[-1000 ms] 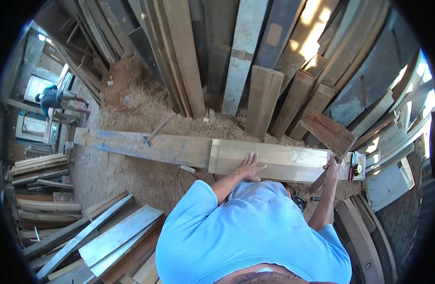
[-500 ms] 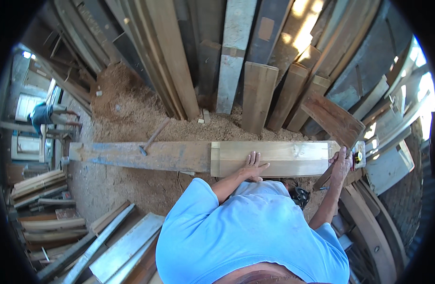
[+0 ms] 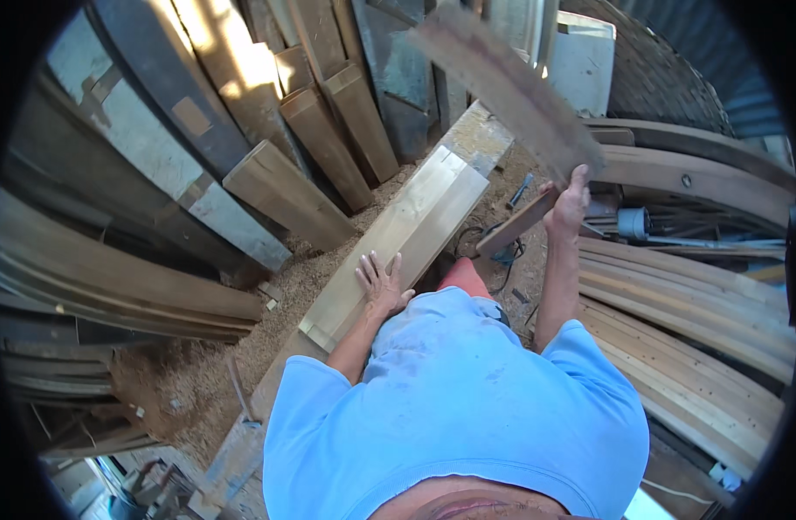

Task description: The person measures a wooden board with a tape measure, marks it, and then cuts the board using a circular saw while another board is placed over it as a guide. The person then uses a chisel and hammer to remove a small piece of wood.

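A pale, smooth wooden board (image 3: 424, 212) lies lengthwise along a longer, worn bench plank (image 3: 476, 139), running from lower left to upper right. My left hand (image 3: 382, 286) rests flat on the board's near half, fingers spread, holding nothing. My right hand (image 3: 568, 204) is closed on an L-shaped wooden piece (image 3: 510, 91), raised to the right of the board and apart from it. Its wide brown arm stretches up and left; a narrower arm points down and left beneath my hand. How the two arms join is hidden by my fingers.
Upright planks (image 3: 298, 195) lean along the far side over wood shavings (image 3: 185, 394). A hammer (image 3: 240, 390) sits by the bench's lower left. To the right are stacked boards (image 3: 684, 321), and a slim dark tool (image 3: 520, 191) lies near the bench's far end.
My view has swung to the right, so the bench now runs diagonally. The L-shaped piece has come away from the board's right end, up and outward. My left hand stays on the board.
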A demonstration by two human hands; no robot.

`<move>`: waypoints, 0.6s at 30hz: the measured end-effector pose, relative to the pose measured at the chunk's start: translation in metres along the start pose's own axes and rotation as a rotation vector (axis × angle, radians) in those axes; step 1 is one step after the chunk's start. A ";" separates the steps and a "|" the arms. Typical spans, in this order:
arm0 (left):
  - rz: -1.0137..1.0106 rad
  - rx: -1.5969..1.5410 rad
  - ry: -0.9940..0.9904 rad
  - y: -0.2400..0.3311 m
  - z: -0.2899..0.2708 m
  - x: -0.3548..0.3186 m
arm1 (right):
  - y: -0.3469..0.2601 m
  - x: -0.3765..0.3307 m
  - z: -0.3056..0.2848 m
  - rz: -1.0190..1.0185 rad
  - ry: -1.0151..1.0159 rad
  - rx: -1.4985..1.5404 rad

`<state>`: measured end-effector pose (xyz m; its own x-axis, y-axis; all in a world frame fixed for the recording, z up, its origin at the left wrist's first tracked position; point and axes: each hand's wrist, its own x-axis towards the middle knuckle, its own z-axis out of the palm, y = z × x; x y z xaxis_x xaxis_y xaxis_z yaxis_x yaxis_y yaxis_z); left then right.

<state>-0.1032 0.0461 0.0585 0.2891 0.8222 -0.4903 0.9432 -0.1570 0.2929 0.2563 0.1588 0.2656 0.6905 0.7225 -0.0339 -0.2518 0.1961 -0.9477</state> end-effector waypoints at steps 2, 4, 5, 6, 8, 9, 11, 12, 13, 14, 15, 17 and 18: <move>0.057 0.024 0.031 -0.004 0.005 0.012 | 0.028 -0.011 -0.026 0.116 0.057 -0.051; 0.100 0.041 0.034 0.003 0.001 0.028 | 0.065 -0.015 -0.052 0.120 0.105 -0.128; 0.101 0.051 0.013 0.004 -0.001 0.030 | 0.088 -0.020 -0.063 0.135 0.126 -0.165; 0.108 0.059 -0.008 0.008 -0.002 0.036 | 0.109 -0.023 -0.073 0.169 0.121 -0.185; 0.117 0.046 0.016 0.008 0.001 0.044 | 0.147 -0.036 -0.081 0.261 0.098 -0.219; 0.118 0.039 0.025 0.007 0.003 0.047 | 0.161 -0.043 -0.085 0.312 0.067 -0.271; 0.149 0.001 0.078 0.008 0.011 0.056 | 0.199 -0.055 -0.087 0.233 0.070 -0.292; 0.171 -0.020 0.101 0.010 0.016 0.060 | 0.214 -0.062 -0.098 0.288 0.074 -0.312; 0.155 -0.016 0.107 0.009 0.019 0.061 | 0.227 -0.072 -0.097 0.358 0.061 -0.324; 0.157 -0.013 0.117 0.014 0.020 0.065 | 0.240 -0.076 -0.105 0.413 0.059 -0.336; 0.160 -0.011 0.127 0.019 0.021 0.070 | 0.253 -0.079 -0.111 0.314 0.074 -0.365; 0.116 -0.004 0.155 0.031 0.026 0.079 | 0.274 -0.087 -0.127 0.422 -0.107 -0.502; 0.097 0.000 0.169 0.036 0.028 0.083 | 0.283 -0.090 -0.136 0.476 -0.198 -0.567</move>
<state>-0.0409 0.0935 0.0049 0.3468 0.8836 -0.3146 0.9123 -0.2399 0.3320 0.2148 0.0589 -0.0432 0.4468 0.7597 -0.4724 -0.0680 -0.4976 -0.8647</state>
